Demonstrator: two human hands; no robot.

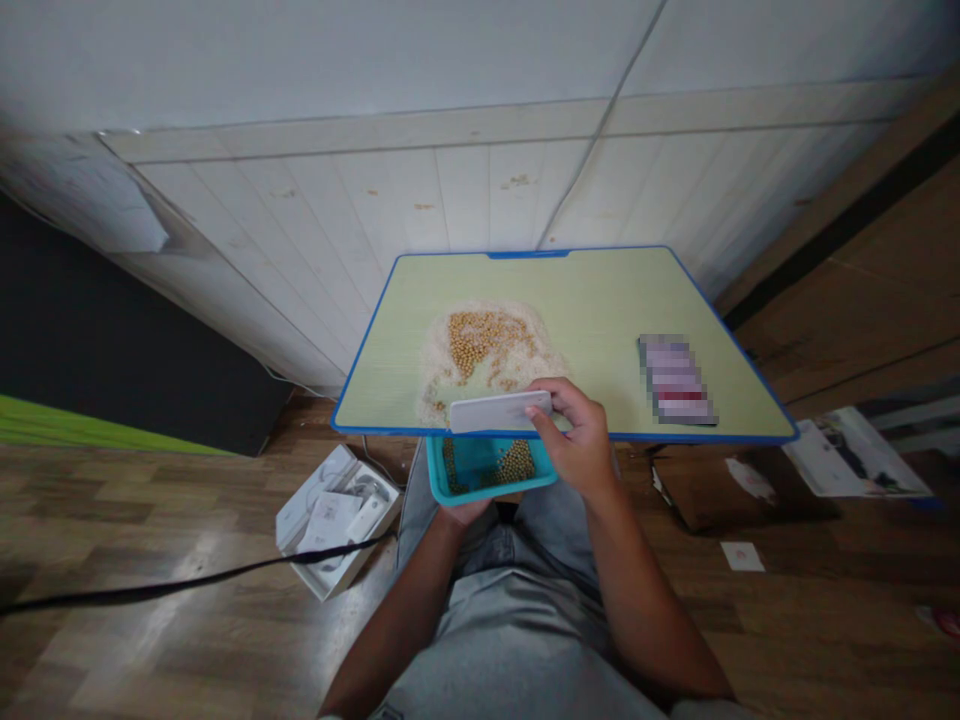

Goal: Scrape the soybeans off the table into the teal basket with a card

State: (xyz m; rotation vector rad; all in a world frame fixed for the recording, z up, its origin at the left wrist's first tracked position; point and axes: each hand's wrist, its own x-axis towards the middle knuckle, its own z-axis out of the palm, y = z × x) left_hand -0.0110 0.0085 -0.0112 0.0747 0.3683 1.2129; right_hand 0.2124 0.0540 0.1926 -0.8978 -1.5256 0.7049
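Observed right fingers (546, 428) pinching a white flat piece (491, 412) by its right end, just inside the near blue rim (712, 438) of the bench (600, 300). Found left hand (469, 512) below and left of these, under a teal tub (495, 492); cannot tell whether spread or pressed together, mostly hidden. Noted golden beans (517, 460) in the tub, just below the near rim. Located a bean heap (466, 350) beyond and left of the right fingers, among pale grains (439, 345). Recorded a stretch of green surface right of the fingers, reaching to a flat dark-edged object (677, 380), blurred; another stretch beyond, up to the far rim (525, 255). Noted a pale panelled wall (300, 200) behind that; well below and left, an open white box (300, 508) on the wooden floor (172, 510).
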